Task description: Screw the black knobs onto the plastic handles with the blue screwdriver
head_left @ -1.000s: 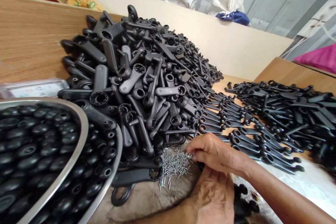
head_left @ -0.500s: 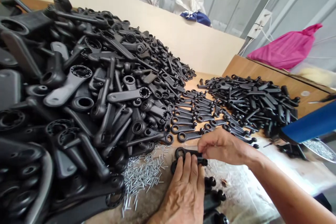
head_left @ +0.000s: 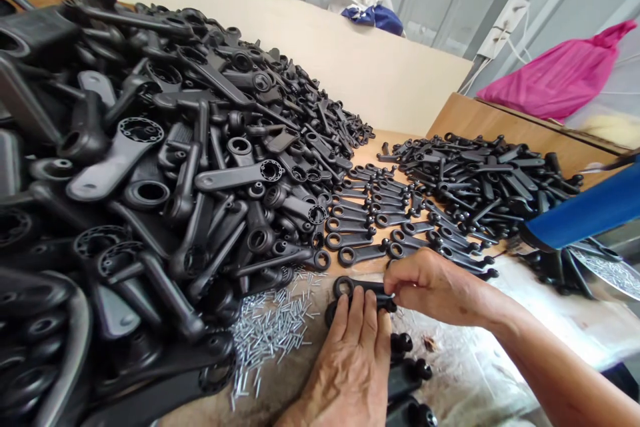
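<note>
My left hand (head_left: 350,353) lies palm down with its fingers stretched over black plastic crank handles, pressing on them. One crank handle (head_left: 370,287) shows its ring end beyond the fingertips; another is mostly covered by the hand. My right hand (head_left: 430,287) is closed in a pinch at the knob end of these handles. A small bright tip, like that of a metal pin (head_left: 393,296), shows at its fingertips. Left of my left hand lies a heap of loose metal pins (head_left: 273,327). More crank handles (head_left: 410,373) lie in a row beside my left wrist, knob ends outward.
A large pile of black handles (head_left: 210,147) fills the left side. Rows of crank handles (head_left: 350,223) lie ahead, with a smaller pile (head_left: 480,173) behind. A blue cylindrical tool (head_left: 585,213) juts in from the right, near a clear container of pins (head_left: 610,270).
My right hand has shifted slightly right, and a bright tip now shows at its fingertips. My left hand stays on the handles. The view has tilted slightly.
</note>
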Available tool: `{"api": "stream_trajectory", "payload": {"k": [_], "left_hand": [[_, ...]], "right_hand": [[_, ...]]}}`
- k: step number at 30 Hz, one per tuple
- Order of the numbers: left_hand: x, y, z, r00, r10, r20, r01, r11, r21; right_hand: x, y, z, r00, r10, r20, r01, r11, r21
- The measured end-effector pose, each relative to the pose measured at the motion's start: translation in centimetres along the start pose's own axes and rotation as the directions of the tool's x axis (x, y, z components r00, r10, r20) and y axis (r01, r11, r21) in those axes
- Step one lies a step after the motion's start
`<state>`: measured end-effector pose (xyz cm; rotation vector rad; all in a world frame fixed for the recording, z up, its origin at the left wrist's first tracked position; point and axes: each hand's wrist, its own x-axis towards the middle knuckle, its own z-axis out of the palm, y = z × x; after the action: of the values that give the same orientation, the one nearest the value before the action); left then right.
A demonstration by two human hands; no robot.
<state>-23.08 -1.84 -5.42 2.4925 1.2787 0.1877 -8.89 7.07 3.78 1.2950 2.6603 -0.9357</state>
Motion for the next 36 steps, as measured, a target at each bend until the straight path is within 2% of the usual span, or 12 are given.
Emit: {"api": "stream_trajectory", "payload": {"k": [2,7,11,14,18,21,23,25,27,31,36], "left_hand": [[-0.2,0.0,0.1,1.0,0.011,-0.001,-0.011,1.0,-0.006],[-0.1,-0.5,1.1,0.994,0.056,-0.092,-0.054,0.998,0.032],[-0.4,-0.5,1.0,0.995,0.067,-0.075,-0.067,0.998,-0.002],[-1.1,0.1,0.3,0.999,0.002,-0.053,-0.005,0.998,-0.057],[-1.9,1.0,-1.0,0.994,-0.106,0.018,0.107,0.986,-0.126],[-1.9,1.4,-2.0,0.996,-0.081,0.035,0.084,0.991,-0.108],[-1.7,1.5,-2.5,0.997,-0.071,0.038,0.074,0.993,-0.087],[-1.6,1.6,-2.7,0.994,-0.095,0.052,0.098,0.993,-0.063],[-1.5,1.8,-2.8,0.989,-0.125,0.079,0.129,0.991,-0.044],[-1.4,2.0,-3.1,0.978,-0.159,0.132,0.163,0.986,-0.024],[-1.0,2.2,-4.0,0.971,-0.147,0.189,0.152,0.988,-0.014]], "right_hand": [[0.0,-0.1,0.1,1.0,0.006,0.001,-0.006,1.0,-0.028],[0.1,-0.4,0.2,1.0,0.013,-0.023,-0.016,0.995,-0.101],[-0.5,-0.8,0.0,0.998,0.012,-0.055,-0.02,0.989,-0.149],[-2.0,-0.5,0.3,0.988,0.014,-0.152,-0.037,0.988,-0.153],[-5.1,0.9,2.4,0.969,0.064,-0.239,-0.076,0.996,-0.043],[-7.4,2.2,5.5,0.948,0.124,-0.295,-0.124,0.992,0.018],[-8.6,3.0,7.9,0.907,0.061,-0.417,-0.086,0.995,-0.041],[-9.5,3.6,10.1,0.832,-0.072,-0.549,-0.047,0.979,-0.2],[-10.1,3.9,11.8,0.765,-0.206,-0.61,-0.066,0.917,-0.392],[-10.0,4.1,13.5,0.714,-0.373,-0.593,-0.112,0.775,-0.622],[-9.0,4.7,14.5,0.677,-0.475,-0.562,-0.065,0.722,-0.689]]}}
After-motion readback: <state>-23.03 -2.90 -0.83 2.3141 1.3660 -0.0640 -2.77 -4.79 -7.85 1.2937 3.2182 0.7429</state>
